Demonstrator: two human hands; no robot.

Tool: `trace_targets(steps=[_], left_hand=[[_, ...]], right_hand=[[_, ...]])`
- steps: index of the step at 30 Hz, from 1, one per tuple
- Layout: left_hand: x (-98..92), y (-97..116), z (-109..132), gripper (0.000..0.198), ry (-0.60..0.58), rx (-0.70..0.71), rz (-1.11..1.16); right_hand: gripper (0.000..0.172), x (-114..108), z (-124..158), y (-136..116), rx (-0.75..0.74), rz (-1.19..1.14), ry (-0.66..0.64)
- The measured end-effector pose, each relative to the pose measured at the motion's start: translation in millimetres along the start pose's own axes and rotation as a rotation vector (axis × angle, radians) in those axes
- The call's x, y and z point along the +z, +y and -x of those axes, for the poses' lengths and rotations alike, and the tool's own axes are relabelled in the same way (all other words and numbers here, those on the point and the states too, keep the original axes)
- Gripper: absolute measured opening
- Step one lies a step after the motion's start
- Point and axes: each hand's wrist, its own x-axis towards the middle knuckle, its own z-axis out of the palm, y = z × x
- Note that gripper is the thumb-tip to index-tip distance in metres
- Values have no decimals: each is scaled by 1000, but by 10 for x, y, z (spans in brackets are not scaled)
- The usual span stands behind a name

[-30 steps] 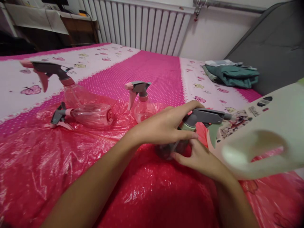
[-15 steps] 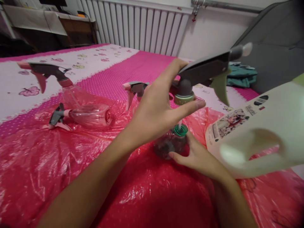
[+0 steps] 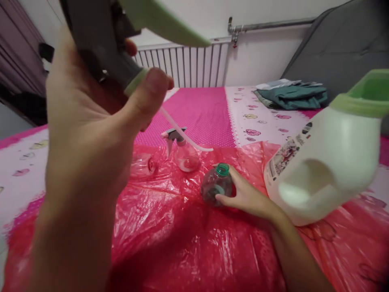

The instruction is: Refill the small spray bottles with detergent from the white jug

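Note:
Close to the camera at the upper left, my left hand [image 3: 91,117] is closed around a dark grey and green trigger spray head [image 3: 100,40]. Its pale dip tube [image 3: 185,136] slants down to the right, clear of any bottle. My right hand [image 3: 243,192] grips the side of a small, round, see-through dark bottle [image 3: 212,188], which stands upright with its green threaded neck uncovered. Right of that hand stands a large cream jug [image 3: 349,150] with a green rim, a handle and a picture label.
Red plastic sheeting [image 3: 188,235] covers the near part of the bed. A pink spray bottle [image 3: 187,158] stands behind the dark one, and a clear pink bottle [image 3: 142,165] lies left of it. Folded clothes [image 3: 294,95] rest at the back right, near a radiator [image 3: 194,67].
My left hand has lifted the spray head up and left, towards the camera, and the dip tube has come out of the bottle neck. My right hand still holds the bottle.

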Motion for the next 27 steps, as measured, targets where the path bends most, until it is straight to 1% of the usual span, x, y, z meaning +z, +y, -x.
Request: trace_targets(steps=[2,3,4,5,6,7,9,10,11,13,16,19,22,25,27], left_hand=[[-46,100,13,34,1,-56,68],[-67,126,59,30,-10,-113,78],[-93,127,132,27,-28,-208,55],[-127,101,232,32,-31,-294,60],[-170,46,352,36,-1,-436,31],[-221,-33,486,42,54,-567,13],[-327,-232,763,58,231,-798,138],[-373,-334,892,66,284,-901,151],[-410,-423,1008,71,294,-953,130],[-459,-546,1186,76,268,-1027,107],[-518,-605,1304,79,155,-1050,3],[-624,-626,1296,77,68,-1050,-76],[-758,-647,1296,80,5,-1123,-69],[-872,-630,1371,84,-57,-1190,-89],[-944,-611,1438,83,-96,-1218,-118]], right_hand=[[70,8,2,10,-25,-12,5],[70,11,4,17,-37,-17,7],[69,14,6,25,-47,-20,8],[69,16,7,33,-57,-18,8],[69,18,7,42,-65,-14,9],[69,20,6,50,-73,-8,9],[71,25,-1,60,-89,3,19],[74,27,-4,62,-92,5,30],[78,28,-6,61,-89,6,39],[87,29,-4,52,-71,5,45],[92,25,8,25,-60,2,20],[81,4,18,-25,-107,4,6],[69,-36,38,-92,-187,2,14],[71,-74,75,-127,-220,-20,52],[76,-84,99,-113,-235,-61,46]])
